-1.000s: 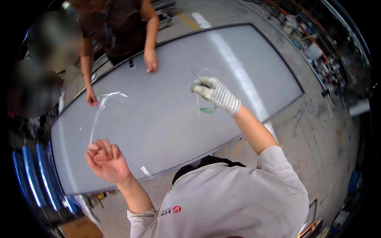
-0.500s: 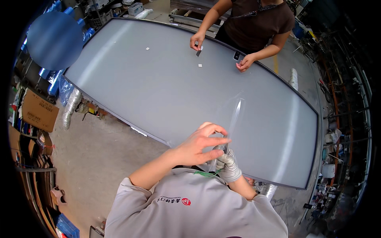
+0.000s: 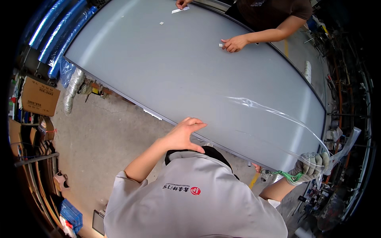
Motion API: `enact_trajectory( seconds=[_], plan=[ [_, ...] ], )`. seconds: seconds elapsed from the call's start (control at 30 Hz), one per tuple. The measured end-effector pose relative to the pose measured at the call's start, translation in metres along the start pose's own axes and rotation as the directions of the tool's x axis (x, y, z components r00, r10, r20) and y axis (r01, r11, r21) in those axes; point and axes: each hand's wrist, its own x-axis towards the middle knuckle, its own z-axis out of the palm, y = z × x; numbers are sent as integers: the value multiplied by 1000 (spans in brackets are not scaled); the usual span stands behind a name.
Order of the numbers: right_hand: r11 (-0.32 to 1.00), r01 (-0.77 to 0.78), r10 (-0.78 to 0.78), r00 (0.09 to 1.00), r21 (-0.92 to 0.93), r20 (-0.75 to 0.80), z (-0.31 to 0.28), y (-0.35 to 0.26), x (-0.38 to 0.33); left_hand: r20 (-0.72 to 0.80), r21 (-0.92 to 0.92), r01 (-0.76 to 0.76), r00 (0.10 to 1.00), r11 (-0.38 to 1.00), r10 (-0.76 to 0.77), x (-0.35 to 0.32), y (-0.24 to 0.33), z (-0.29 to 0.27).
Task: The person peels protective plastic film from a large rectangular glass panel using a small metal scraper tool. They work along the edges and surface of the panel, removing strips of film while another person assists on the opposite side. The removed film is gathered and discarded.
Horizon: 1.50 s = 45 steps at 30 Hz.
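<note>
My left hand (image 3: 184,135), bare, is over the near edge of a large grey panel (image 3: 186,79) with a dark frame. Its fingers and thumb are spread apart, and nothing is in them. Off to the right, at the panel's near right corner, my right hand (image 3: 311,166) wears a grey striped work glove with green at the wrist. Its fingers are closed on a strip of clear plastic film (image 3: 278,113). One part of the film trails back over the panel in a shiny crease, and a loose end stands out beyond the glove.
Across the panel, a co-worker's hand (image 3: 235,43) is beside a small white square (image 3: 220,45); the other holds a white strip (image 3: 181,10). Another white square (image 3: 161,23) lies farther left. Blue-wrapped rolls (image 3: 55,35) and a cardboard box (image 3: 39,95) stand at left.
My right hand has swung far to the right with the film, away from my left hand. My left hand has shifted slightly left and down. The co-worker's hands have moved apart, and the view has shifted.
</note>
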Motion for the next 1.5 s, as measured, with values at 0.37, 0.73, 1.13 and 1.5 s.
enact_trajectory(
  seconds=[0.37,0.73,1.13,1.5],
  plan=[
    [999,-36,37,993,-16,112,-12,-37,22,-112,105,-67,991,992,79,-34,-36,86],
    [641,-741,732,668,200,133,-106,16,-1,-270,-897,96,654,431,-707,-67,27,72],
    [140,-814,976,211,563,62,-147,62,-41,22,-973,183,681,141,-732,-50,-21,199],
    [81,-912,973,159,401,165,-166,59,-36,-317,-945,-305,944,120,-95,-71,88,108]
  ],
)
